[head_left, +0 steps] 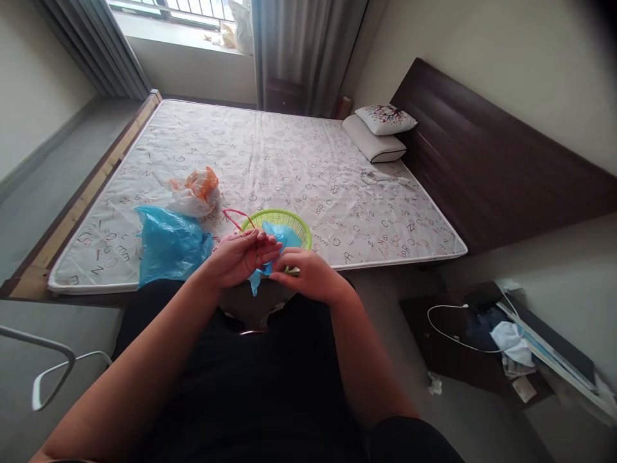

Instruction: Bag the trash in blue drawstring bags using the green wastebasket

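My left hand [243,258] is held palm up in front of the basket, its fingers stretched out and slightly bent, with nothing clearly resting in it. Close beside it, my right hand [308,273] has thumb and fingers drawn together over a small greenish, stalk-like bit that is too small to name. Behind both hands, a lime-green plastic basket [304,226] stands at the mattress edge with a light blue plastic bag [284,234] inside. A pink strap or handle [235,212] sticks up left of the basket, its lower part hidden by my left hand.
Left of the basket lies a large blue plastic bag [168,244], with a white and orange plastic bag [200,190] behind it. Pillows [380,132] rest by the dark headboard [482,141]. At right, a low dark nightstand [434,328] holds a white cable and cloth.
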Available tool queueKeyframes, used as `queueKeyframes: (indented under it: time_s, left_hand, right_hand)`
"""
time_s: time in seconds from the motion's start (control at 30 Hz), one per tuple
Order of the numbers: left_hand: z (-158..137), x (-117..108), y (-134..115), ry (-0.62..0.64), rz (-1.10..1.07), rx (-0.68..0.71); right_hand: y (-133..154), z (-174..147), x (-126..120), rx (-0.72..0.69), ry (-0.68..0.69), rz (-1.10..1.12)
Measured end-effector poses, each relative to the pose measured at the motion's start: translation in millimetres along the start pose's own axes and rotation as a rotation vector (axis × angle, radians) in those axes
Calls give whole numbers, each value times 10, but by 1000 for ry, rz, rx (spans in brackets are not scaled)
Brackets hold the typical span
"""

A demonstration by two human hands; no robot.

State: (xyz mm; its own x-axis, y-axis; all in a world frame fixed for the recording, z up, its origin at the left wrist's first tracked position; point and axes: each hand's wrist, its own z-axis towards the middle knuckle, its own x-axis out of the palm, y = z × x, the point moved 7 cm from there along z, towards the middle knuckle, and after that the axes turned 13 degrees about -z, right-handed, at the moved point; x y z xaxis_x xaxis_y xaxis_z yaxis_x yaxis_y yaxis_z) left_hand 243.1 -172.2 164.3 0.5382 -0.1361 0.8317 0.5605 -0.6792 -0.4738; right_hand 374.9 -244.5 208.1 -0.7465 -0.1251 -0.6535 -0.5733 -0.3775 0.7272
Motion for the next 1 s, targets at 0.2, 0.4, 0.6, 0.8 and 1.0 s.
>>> queueKeyframes:
  time_s: [0.2,0.4,0.6,0.8,1.0]
  left_hand:
    - [-75,66,1,129,167,-72]
    - [-223,86,-12,279,769,-255]
    - [-229,87,-178,267,1077,2]
    - [-146,105,-236,70,1087,367]
    - [-313,317,-182,66,1226,781]
  right_hand:
    - [-60,-25,-464,72,-525,-7]
    - [-112,233,-67,27,-19,181]
    - [-400,165,151,199,21,429]
    - [-595,148,161,309,-163,572]
    - [-652,214,368,445,-291,794]
